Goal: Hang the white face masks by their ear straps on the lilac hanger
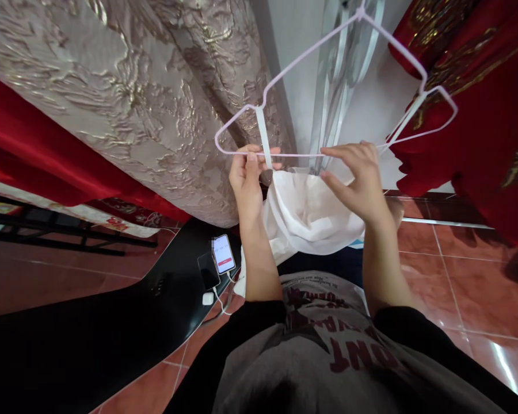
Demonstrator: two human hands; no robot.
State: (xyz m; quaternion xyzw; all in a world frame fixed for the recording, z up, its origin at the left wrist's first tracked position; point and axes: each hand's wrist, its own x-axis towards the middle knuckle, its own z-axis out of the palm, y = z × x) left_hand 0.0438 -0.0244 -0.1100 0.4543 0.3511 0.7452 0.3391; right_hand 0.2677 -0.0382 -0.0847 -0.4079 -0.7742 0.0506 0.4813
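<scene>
We've got our left hand (pixel 247 183) pinching the white strap (pixel 264 137) against the hanger (pixel 297 154)'s bottom bar. Our right hand (pixel 357 179) is half open, fingertips on the same bar, thumb apart below it. The white garment (pixel 306 214) hangs bunched between and just under both hands. A phone (pixel 223 253) lies below the left hand.

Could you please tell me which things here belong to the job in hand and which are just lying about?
In hand: hanger, white garment, left hand, right hand.
Lying about: phone, charger, black surface, brocade cloth, red garment.
</scene>
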